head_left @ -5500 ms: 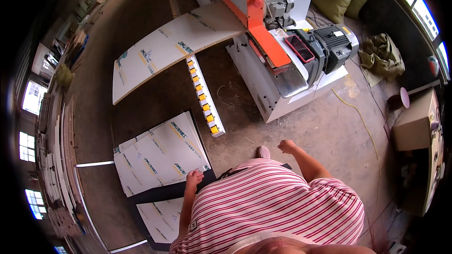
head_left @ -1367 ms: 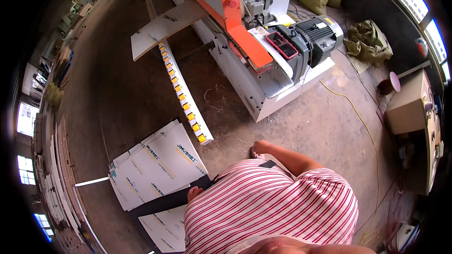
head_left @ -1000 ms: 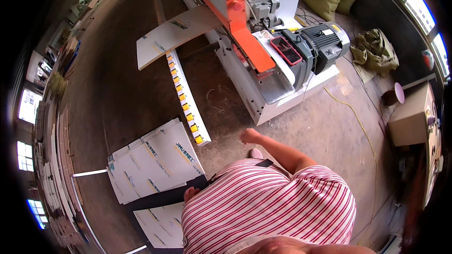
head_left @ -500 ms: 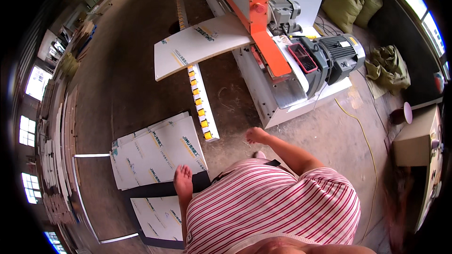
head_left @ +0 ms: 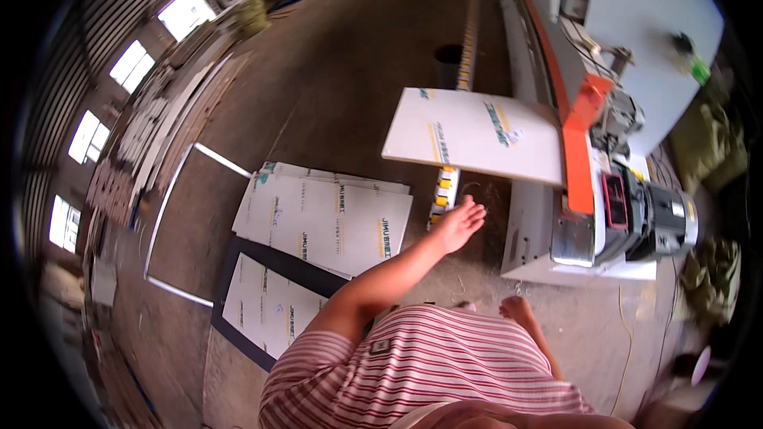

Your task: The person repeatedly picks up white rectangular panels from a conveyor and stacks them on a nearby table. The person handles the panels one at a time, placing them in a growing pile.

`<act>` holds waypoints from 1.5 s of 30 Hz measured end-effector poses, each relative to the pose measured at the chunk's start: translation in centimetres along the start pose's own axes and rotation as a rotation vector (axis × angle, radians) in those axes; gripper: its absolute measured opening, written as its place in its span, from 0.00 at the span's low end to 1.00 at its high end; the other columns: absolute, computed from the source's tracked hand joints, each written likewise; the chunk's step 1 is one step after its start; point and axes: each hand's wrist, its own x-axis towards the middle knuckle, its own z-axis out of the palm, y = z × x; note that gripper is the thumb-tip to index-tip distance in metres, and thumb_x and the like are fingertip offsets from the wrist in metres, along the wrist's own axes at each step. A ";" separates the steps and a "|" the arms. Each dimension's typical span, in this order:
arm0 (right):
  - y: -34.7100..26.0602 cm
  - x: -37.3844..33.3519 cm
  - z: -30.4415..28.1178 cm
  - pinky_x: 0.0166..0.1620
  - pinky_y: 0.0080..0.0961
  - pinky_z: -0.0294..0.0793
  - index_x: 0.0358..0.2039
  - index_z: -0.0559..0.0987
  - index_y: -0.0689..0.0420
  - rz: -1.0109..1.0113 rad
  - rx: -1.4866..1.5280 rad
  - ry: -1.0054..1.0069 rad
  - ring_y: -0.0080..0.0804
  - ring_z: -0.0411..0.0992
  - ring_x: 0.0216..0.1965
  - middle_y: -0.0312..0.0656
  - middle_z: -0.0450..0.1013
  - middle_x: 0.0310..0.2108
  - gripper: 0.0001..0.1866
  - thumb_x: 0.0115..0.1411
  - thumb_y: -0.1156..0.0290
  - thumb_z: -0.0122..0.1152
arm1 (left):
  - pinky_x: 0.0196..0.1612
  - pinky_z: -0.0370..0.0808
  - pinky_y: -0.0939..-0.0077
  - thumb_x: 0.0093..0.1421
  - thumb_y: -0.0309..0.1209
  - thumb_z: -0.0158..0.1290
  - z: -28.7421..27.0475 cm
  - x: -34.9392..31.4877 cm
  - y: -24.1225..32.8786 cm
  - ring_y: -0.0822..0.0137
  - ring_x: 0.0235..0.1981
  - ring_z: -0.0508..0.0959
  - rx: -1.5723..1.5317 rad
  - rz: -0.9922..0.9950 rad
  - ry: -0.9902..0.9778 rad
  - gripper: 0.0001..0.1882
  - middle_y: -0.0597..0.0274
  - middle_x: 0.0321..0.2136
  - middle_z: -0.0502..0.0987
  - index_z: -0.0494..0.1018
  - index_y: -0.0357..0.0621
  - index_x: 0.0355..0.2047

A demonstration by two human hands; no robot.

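Note:
My left hand (head_left: 462, 225) reaches forward with its fingers stretched and apart, and nothing is in it. It hangs above the near end of a rail with yellow rollers (head_left: 443, 191). Beyond it, a white panel with a protective film (head_left: 477, 131) lies across the rail. The panel's right end goes under the orange guard (head_left: 578, 163) of a machine. My right hand (head_left: 517, 309) hangs low in front of my body, near the machine's base; its fingers are too small and blurred to read.
White film-covered panels (head_left: 318, 214) are stacked on the left, beside another panel (head_left: 270, 302) on a dark sheet. Right of the guard sit a grey motor (head_left: 666, 218) and a red-framed handheld device (head_left: 614, 200). A yellow cable (head_left: 628, 334) crosses the floor.
My view has turned left. My left hand has swung from beside the stacked panels forward toward the roller rail. My right hand has drawn back toward my body.

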 end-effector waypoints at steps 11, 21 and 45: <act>0.0 -10.1 -9.2 0.29 0.25 0.72 0.35 0.73 0.54 0.032 0.307 0.268 0.27 0.73 0.25 0.38 0.73 0.27 0.11 0.55 0.62 0.53 | 0.55 0.61 0.72 0.50 0.32 0.59 1.0 6.4 -6.0 0.68 0.48 0.67 -0.373 0.330 0.144 0.22 0.64 0.42 0.71 0.66 0.44 0.45; -17.1 -16.2 -11.8 0.38 0.20 0.70 0.42 0.71 0.60 -0.214 0.416 0.146 0.24 0.70 0.36 0.39 0.72 0.34 0.26 0.60 0.48 0.44 | 0.53 0.63 0.71 0.50 0.21 0.55 -2.7 -10.7 -4.1 0.65 0.44 0.70 -0.191 0.069 0.172 0.17 0.61 0.41 0.72 0.68 0.42 0.41; -42.9 -18.0 16.8 0.58 0.36 0.57 0.41 0.70 0.62 -1.770 -0.442 0.363 0.45 0.62 0.54 0.50 0.62 0.52 0.18 0.48 0.78 0.58 | 0.39 0.64 0.79 0.48 0.38 0.54 8.2 -15.5 40.3 0.73 0.29 0.70 -0.032 0.986 -1.314 0.12 0.70 0.23 0.70 0.66 0.45 0.27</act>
